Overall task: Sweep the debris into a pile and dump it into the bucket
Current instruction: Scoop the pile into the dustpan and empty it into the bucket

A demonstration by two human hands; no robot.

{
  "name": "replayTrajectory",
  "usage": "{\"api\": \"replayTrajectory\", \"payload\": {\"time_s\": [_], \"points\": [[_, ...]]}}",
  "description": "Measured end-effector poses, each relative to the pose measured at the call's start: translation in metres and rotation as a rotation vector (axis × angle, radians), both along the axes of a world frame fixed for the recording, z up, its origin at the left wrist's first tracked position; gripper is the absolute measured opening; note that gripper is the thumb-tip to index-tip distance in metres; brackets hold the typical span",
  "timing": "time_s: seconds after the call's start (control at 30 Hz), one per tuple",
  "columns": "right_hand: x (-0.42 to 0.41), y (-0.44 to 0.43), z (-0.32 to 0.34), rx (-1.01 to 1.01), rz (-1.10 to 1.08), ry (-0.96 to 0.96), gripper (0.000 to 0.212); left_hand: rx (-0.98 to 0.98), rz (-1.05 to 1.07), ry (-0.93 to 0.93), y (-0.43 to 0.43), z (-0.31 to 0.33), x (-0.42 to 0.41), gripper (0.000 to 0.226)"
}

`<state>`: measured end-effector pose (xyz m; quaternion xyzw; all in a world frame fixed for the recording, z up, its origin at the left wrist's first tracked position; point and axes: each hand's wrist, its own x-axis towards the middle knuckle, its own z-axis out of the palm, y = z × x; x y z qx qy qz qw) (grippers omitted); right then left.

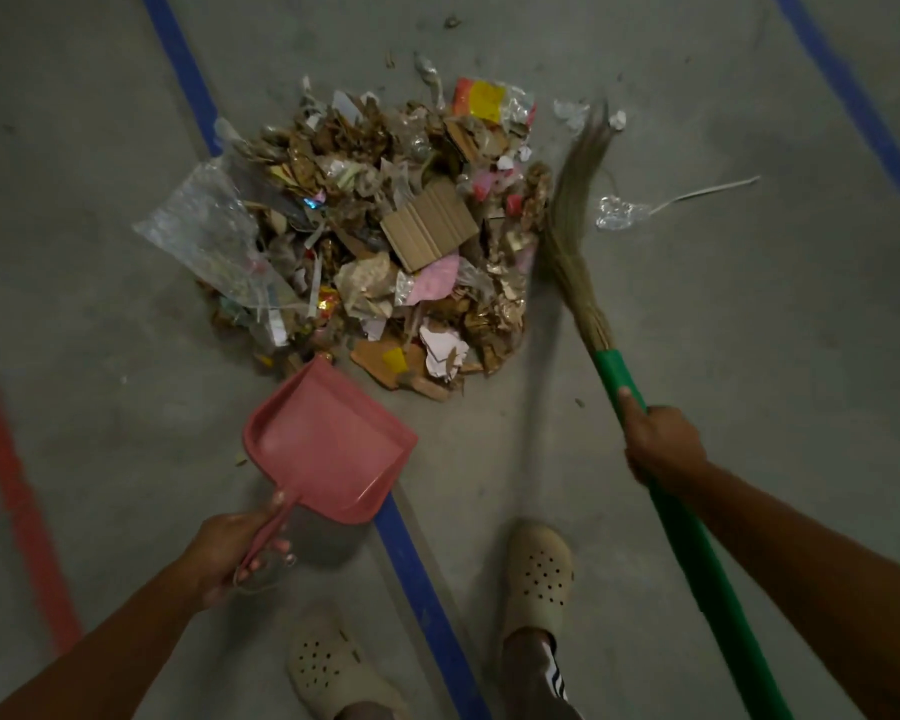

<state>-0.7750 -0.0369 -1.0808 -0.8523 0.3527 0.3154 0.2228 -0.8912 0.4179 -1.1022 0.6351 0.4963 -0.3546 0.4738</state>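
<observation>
The left hand (230, 550) grips the pink dustpan (328, 441) near the debris pile (380, 236); the right hand (663, 446) grips the green-handled broom (692, 527) at the pile's right

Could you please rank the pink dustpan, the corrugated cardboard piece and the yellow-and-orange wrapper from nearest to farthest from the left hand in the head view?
1. The pink dustpan: gripped by the left hand, just ahead of it.
2. The corrugated cardboard piece: middle of the debris pile.
3. The yellow-and-orange wrapper: far right edge of the pile.
</observation>
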Motion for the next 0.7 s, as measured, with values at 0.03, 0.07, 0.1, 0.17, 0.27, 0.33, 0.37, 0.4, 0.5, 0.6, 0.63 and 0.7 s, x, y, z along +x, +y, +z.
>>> {"api": "replayTrajectory", "payload": {"time_s": [0.03, 0.07, 0.1, 0.17, 0.27, 0.33, 0.37, 0.4, 0.5, 0.6, 0.63, 0.7], "points": [[0.014, 0.003, -0.011, 0.007, 0.030, 0.002, 0.068, -0.011, -0.007, 0.012, 0.005, -0.011, 0.003, 0.061], [0.025, 0.007, -0.025, 0.011, 0.042, 0.003, 0.069, -0.025, -0.022, 0.021, 0.009, -0.022, 0.007, 0.060], [0.033, 0.013, -0.037, 0.005, 0.044, 0.003, 0.069, -0.037, -0.046, 0.021, 0.011, -0.033, 0.013, 0.060], [0.040, 0.030, -0.057, -0.021, 0.041, -0.001, 0.066, -0.056, -0.098, 0.004, 0.009, -0.053, 0.027, 0.058], [0.030, 0.052, -0.077, -0.013, 0.062, -0.013, 0.063, -0.080, -0.104, -0.043, -0.009, -0.074, 0.054, 0.051], [0.011, 0.059, -0.083, -0.020, 0.160, -0.013, 0.064, -0.107, -0.097, -0.067, -0.024, -0.084, 0.073, 0.047], [-0.002, 0.061, -0.084, -0.015, 0.233, -0.005, 0.063, -0.126, -0.097, -0.075, -0.032, -0.087, 0.082, 0.047], [-0.015, 0.061, -0.084, -0.007, 0.300, 0.011, 0.062, -0.146, -0.102, -0.078, -0.040, -0.088, 0.091, 0.046], [-0.048, 0.056, -0.070, 0.005, 0.387, 0.035, 0.057, -0.200, -0.110, -0.064, -0.062, -0.083, 0.107, 0.044], [-0.068, 0.039, -0.053, -0.011, 0.319, -0.023, 0.058, -0.184, -0.132, -0.034, -0.069, -0.074, 0.110, 0.048], [-0.072, 0.032, -0.048, -0.020, 0.272, -0.046, 0.060, -0.153, -0.147, -0.026, -0.067, -0.073, 0.110, 0.049], [-0.074, 0.021, -0.041, -0.013, 0.140, -0.068, 0.065, -0.075, -0.181, -0.034, -0.063, -0.072, 0.111, 0.048]]}}
